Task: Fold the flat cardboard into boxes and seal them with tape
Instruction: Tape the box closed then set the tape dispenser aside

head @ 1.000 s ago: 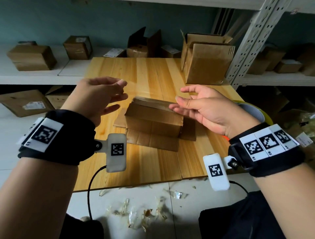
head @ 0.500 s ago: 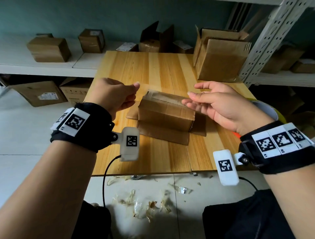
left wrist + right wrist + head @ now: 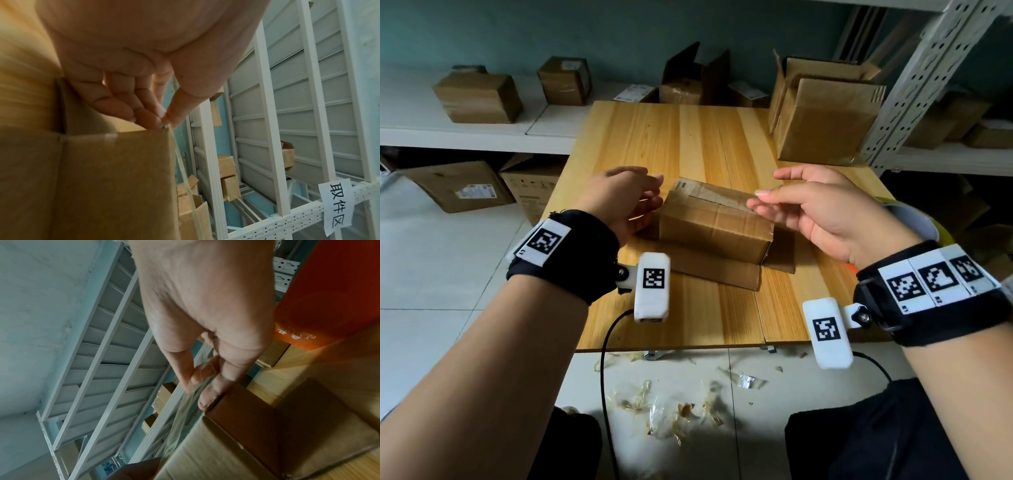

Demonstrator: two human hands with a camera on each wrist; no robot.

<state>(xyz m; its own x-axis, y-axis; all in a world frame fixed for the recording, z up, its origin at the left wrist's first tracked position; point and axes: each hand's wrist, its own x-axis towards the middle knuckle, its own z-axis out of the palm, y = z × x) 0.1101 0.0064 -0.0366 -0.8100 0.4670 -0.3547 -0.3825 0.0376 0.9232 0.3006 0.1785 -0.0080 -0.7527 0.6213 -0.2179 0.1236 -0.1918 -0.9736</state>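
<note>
A small brown cardboard box (image 3: 714, 224) stands on the wooden table (image 3: 688, 144), its lower flaps splayed flat around it. A strip of clear tape (image 3: 180, 162) is stretched over its top from end to end. My left hand (image 3: 626, 198) is at the box's left end, and in the left wrist view thumb and fingers (image 3: 165, 121) pinch the tape at the top corner of the box (image 3: 102, 178). My right hand (image 3: 815, 205) hovers at the right end; its fingers (image 3: 197, 381) pinch the other end of the tape (image 3: 185, 410) just above the box (image 3: 246, 443).
A larger open box (image 3: 822, 116) stands at the table's back right, beside a white metal rack upright (image 3: 914, 78). A tape roll (image 3: 914, 222) lies under my right wrist at the table's right edge. Shelves behind hold several boxes. Tape scraps (image 3: 671, 407) litter the floor.
Both hands have come down and closer to the ends of the box; the left hand has moved right, up against the box's left end.
</note>
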